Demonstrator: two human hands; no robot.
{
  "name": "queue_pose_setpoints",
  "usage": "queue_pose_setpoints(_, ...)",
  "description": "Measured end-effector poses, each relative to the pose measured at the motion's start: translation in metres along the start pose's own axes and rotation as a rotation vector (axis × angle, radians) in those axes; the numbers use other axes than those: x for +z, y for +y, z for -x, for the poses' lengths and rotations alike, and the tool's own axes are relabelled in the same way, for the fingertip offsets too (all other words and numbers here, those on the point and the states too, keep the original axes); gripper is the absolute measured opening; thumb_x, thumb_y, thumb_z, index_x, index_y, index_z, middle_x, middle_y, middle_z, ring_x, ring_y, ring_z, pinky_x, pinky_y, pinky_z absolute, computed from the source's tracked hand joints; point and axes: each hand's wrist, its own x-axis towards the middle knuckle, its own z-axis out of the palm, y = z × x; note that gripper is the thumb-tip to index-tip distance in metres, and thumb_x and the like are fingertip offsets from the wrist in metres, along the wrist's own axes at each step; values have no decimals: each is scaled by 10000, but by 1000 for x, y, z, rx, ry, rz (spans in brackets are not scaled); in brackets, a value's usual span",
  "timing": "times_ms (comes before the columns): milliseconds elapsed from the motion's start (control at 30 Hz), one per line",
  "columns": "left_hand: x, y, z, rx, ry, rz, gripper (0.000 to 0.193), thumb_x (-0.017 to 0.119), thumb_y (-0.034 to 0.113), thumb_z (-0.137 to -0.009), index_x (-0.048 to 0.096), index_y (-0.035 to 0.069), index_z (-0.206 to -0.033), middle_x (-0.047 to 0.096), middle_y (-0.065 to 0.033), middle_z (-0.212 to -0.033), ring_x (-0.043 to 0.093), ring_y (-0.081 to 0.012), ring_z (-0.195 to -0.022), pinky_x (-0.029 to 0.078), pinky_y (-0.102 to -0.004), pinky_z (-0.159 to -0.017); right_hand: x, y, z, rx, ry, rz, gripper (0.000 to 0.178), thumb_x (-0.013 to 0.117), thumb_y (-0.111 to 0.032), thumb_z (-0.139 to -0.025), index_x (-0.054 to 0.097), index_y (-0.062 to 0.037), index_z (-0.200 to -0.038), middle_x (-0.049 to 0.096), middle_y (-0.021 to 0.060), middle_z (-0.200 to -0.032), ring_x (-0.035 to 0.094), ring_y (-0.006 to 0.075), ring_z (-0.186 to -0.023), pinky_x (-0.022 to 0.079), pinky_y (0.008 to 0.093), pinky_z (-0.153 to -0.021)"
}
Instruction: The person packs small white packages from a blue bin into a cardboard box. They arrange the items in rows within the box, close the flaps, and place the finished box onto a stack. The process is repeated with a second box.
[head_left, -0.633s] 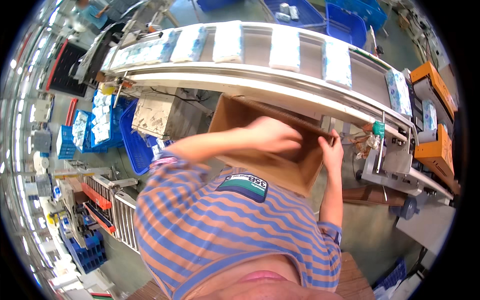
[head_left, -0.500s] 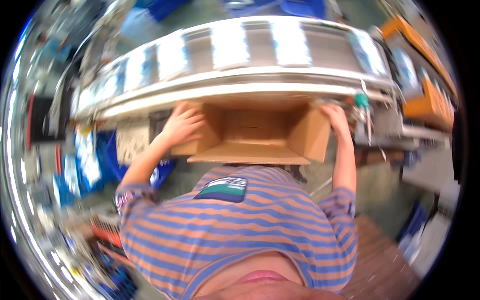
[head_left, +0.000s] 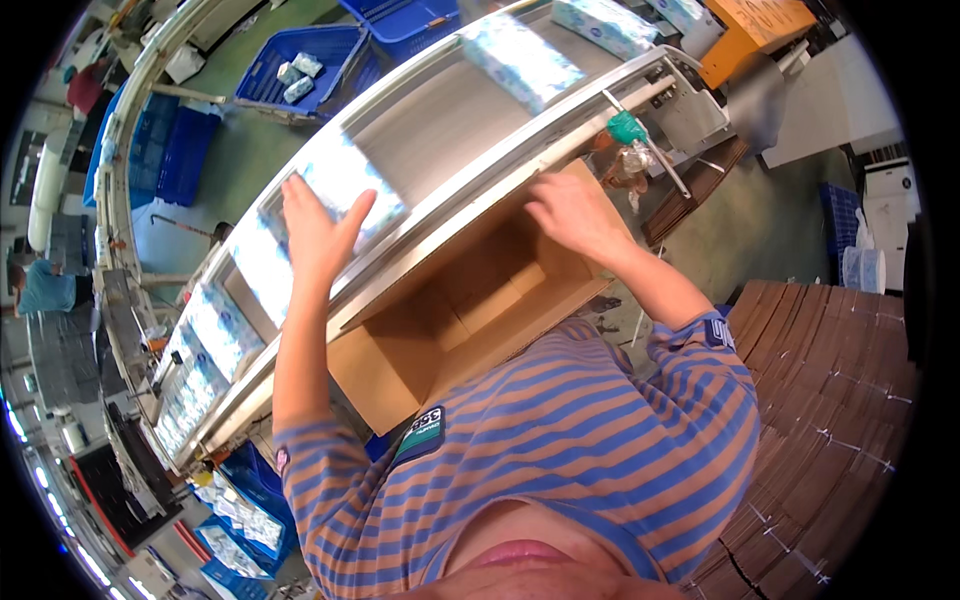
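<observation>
My left hand (head_left: 322,228) reaches over the conveyor with thumb and fingers spread, at a white-and-blue plastic-wrapped pack (head_left: 352,180); whether it touches the pack is unclear. Nothing is gripped in it. An open, unfilled cardboard box (head_left: 395,365) stands tilted in view between my body and the conveyor's near rail. Over the box's right end is my right hand (head_left: 578,215), its fingers loosely bent and apart, with nothing seen in them. Its fingertips are slightly blurred.
The conveyor (head_left: 440,130) carries several more packs, such as one pack (head_left: 520,62) further right. Flattened cardboard (head_left: 800,400) is stacked at my right. Blue baskets (head_left: 300,60) stand beyond the belt. A green-wrapped fitting (head_left: 627,127) sits on the near rail.
Both hands have left the box's sides. My left hand has moved forward to a pack on the conveyor; my right hand has come inward over the box. The whole view has turned.
</observation>
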Motion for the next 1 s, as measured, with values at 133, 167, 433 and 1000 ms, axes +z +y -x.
queue_pose_setpoints(133, 35, -33, -21, -252, -102, -72, 1056, 662, 463, -649, 107, -118, -1334, 75, -407, -1341, 214, -485, -1252, 257, -421, -1024, -37, -26, -71, -156, 436, -126, 305, 657, -257, -715, 590, -39, -917, 584, 129, -865, 554, 295, -835, 460, 376, -717)
queue_pose_setpoints(167, 34, -51, -10, -210, -62, -217, 1024, 656, 430, -654, 115, -107, -1338, 78, -402, -1344, 238, -485, -1242, 261, -404, -1022, -40, -23, -91, -93, 427, -35, 401, 683, -305, -686, 554, -14, -930, 578, 131, -884, 542, 287, -862, 451, 380, -722)
queue_pose_setpoints(433, 26, -50, -24, -554, -128, 1359, 501, 428, 47, -673, 454, -24, -1168, 563, -128, -1084, 566, -261, -986, 455, -393, -886, 6, 0, -175, 373, -327, -205, 928, 754, -575, -452, 475, 45, -1083, 581, 187, -1037, 587, 294, -950, 486, 366, -766)
queue_pose_setpoints(1000, 89, 32, -90, -433, -301, 954, 629, 658, 228, -775, 366, 5, -1285, 487, -110, -1211, 485, -216, -1072, 406, -342, -879, 5, -21, -199, 45, -62, -491, 308, 661, -181, -567, 660, -56, -848, 590, 137, -947, 564, 296, -915, 431, 438, -781)
